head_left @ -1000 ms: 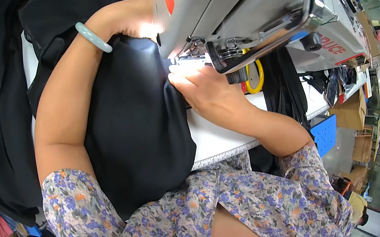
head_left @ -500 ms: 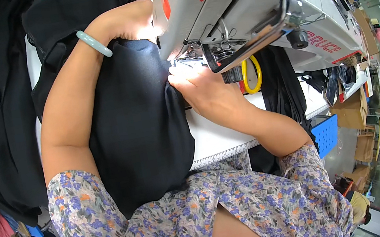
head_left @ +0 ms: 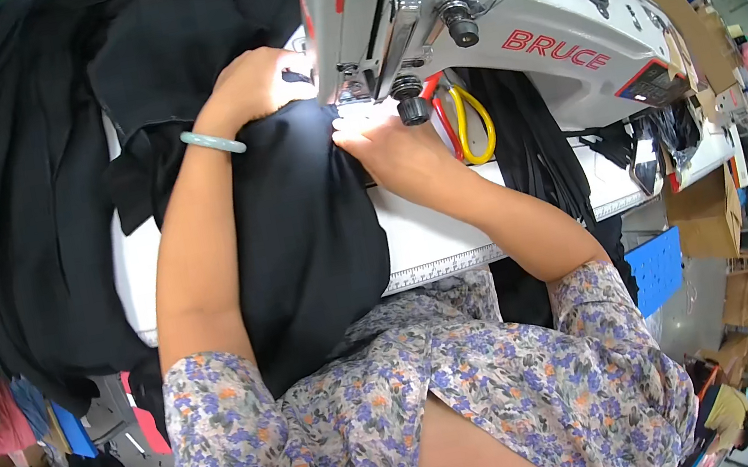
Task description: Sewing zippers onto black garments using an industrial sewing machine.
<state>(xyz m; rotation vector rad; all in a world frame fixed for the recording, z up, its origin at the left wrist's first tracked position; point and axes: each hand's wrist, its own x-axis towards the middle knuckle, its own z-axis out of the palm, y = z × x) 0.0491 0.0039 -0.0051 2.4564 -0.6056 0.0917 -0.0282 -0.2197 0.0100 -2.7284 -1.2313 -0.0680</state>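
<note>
Presently: sewing in hand, judged mid-seam. Black fabric panel lies over the white machine table and drapes off its front edge into the lap. Left hand, pale green bangle at the wrist, lies palm down on the cloth, left of the sewing machine head, fingers flat. Right hand rests just before the needle area, fingertips pinching the cloth edge. Yellow-handled scissors lie behind it. Next move, by judgement, calls for even feeding with the edge kept aligned.
</note>
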